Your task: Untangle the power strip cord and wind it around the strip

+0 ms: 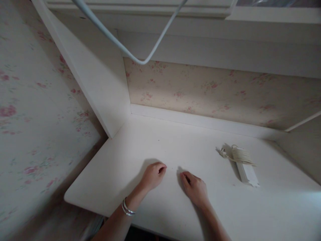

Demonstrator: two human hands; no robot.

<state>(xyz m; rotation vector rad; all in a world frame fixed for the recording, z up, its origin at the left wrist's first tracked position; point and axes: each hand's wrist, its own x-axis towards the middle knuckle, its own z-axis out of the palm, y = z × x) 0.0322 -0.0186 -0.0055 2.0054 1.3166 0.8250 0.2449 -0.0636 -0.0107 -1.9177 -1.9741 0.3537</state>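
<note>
My left hand (153, 175) rests on the white desk (180, 147), curled into a loose fist with nothing visible in it. Two silver bangles (127, 207) circle that wrist. A short gap to the right, my right hand (195, 188) is also closed in a loose fist on the desktop, its thumb side toward the left hand. The nearest object to it is a white power strip (248, 174) lying to the right, apart from both hands. Its cream cord (241, 156) is wound around one end, and the plug (222, 153) lies on the left side of the coil.
A white side panel (100, 67) rises at the desk's left, and a cabinet (160, 8) overhangs the back. A pale cable (143, 62) hangs in a loop close to the camera. Floral wallpaper (190, 88) covers the wall behind. The desk's rounded corner (67, 195) is at left.
</note>
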